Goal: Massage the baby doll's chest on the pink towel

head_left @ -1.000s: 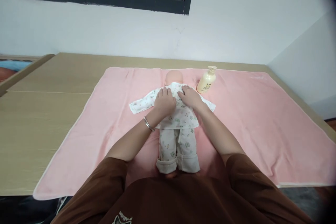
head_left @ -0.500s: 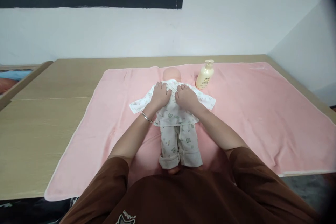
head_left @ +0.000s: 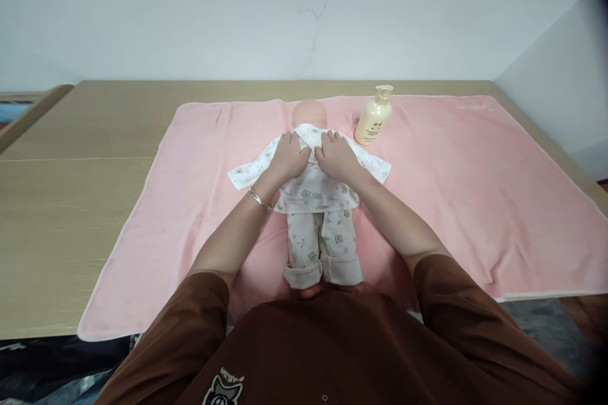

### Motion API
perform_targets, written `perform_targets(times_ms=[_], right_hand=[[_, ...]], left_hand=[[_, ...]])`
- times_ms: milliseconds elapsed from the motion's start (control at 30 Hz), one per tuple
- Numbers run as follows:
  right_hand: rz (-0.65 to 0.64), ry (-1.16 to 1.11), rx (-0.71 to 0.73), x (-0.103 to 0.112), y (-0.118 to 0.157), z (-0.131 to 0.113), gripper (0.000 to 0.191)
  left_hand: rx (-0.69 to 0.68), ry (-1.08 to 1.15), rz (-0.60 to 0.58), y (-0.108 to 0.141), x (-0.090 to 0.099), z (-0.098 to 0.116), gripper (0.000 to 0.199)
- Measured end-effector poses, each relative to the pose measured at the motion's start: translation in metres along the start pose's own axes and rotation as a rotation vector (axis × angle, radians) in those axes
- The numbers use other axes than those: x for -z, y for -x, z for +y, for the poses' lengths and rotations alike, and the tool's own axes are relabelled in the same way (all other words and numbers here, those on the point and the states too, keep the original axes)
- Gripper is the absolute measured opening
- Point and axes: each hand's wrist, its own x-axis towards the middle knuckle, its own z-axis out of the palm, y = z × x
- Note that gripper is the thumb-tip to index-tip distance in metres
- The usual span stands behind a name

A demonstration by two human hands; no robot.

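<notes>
A baby doll (head_left: 310, 114) lies on a pink blanket (head_left: 451, 190), its head toward the wall. It wears a white printed top (head_left: 316, 195) and printed trousers (head_left: 304, 240) with turned-up cuffs; its feet show at my body. My left hand (head_left: 291, 157) rests on the left of the doll's upper torso, fingers lying over the top. On the right side my right hand (head_left: 336, 155) lies likewise, palm down. Both thumbs point inward and nearly meet at the middle. The doll's sleeves spread out to either side beyond my hands.
A cream pump bottle (head_left: 373, 117) stands on the blanket right of the doll's head. The wooden table (head_left: 76, 215) shows at the left and along the back, against a white wall (head_left: 190, 25). A raised wooden edge (head_left: 38, 115) is at the far left.
The view has tilted downward, and the window frame has mostly left the top. My hands stay on the doll's chest, and the fabric between them looks smoother.
</notes>
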Motion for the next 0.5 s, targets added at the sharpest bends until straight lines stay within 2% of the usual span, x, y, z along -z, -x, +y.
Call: perform_targets(times_ms=[100, 200, 300, 500], right_hand=[[0.009, 0.040, 0.010, 0.001, 0.010, -0.011, 0.054], [0.015, 0.023, 0.018, 0.001, 0.011, -0.011, 0.053], [0.001, -0.059, 0.000, 0.003, 0.003, -0.003, 0.050], [-0.030, -0.144, -0.029, 0.000, -0.015, 0.019, 0.061]], left_hand=[[0.069, 0.027, 0.050, -0.003, -0.001, 0.000, 0.056], [0.078, -0.005, 0.077, 0.000, -0.004, 0.002, 0.059], [0.048, -0.060, 0.113, 0.008, -0.007, 0.008, 0.059], [-0.009, -0.134, 0.148, 0.031, -0.009, 0.028, 0.064]])
